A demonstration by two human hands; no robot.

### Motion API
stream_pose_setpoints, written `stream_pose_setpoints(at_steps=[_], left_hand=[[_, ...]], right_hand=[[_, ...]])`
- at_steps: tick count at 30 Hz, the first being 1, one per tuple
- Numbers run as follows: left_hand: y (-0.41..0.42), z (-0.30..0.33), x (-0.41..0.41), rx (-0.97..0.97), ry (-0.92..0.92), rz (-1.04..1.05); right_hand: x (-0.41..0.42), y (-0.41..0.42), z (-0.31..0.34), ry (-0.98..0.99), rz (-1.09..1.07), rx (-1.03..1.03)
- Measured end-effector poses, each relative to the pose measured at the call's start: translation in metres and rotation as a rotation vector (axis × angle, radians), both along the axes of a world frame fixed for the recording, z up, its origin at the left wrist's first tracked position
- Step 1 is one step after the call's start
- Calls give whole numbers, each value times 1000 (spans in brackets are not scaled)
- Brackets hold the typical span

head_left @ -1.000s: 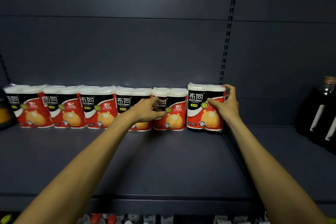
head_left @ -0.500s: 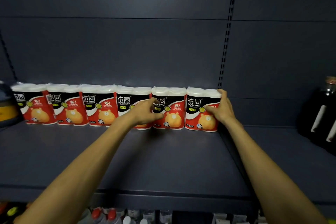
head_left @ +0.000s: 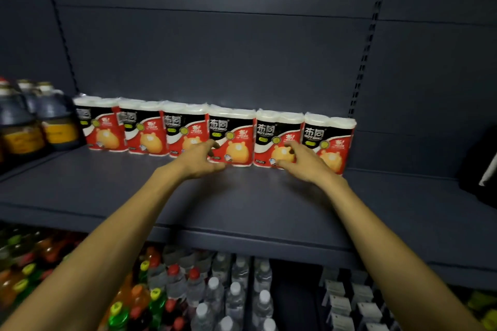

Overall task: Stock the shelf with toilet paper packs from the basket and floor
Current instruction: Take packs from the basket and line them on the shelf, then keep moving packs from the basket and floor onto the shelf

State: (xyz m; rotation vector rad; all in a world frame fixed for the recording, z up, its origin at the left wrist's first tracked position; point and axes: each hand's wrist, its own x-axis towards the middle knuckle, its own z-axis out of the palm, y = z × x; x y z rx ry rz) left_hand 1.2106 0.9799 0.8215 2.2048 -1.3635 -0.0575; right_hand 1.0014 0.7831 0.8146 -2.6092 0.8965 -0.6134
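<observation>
Six packs [head_left: 231,140] stand in a row on the shelf [head_left: 242,196] just beyond both loosely spread, empty hands, left [head_left: 200,160] and right [head_left: 301,160]; nudge fronts flush, gently, to avoid toppling

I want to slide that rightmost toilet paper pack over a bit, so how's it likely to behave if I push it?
The rightmost pack probably slides easily: its glossy plastic wrap sits on a smooth shelf. It is likely light and squashy, being wrapped paper rolls, so a push may dent it. It stands upright on a narrow base, so pushing high could tip it; push low.
</observation>
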Motion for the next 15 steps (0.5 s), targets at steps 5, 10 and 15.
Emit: stream_pose_setpoints(at_steps=[5, 10, 15], left_hand=[[113, -11, 33, -8, 3, 109], [269, -40, 74, -24, 21, 325], [424, -91, 95, -16, 117, 570]], right_hand=[[73, 103, -17, 87, 224, -16], [147, 240, -34, 79, 492, 7], [213, 372, -68, 138, 751, 56]])
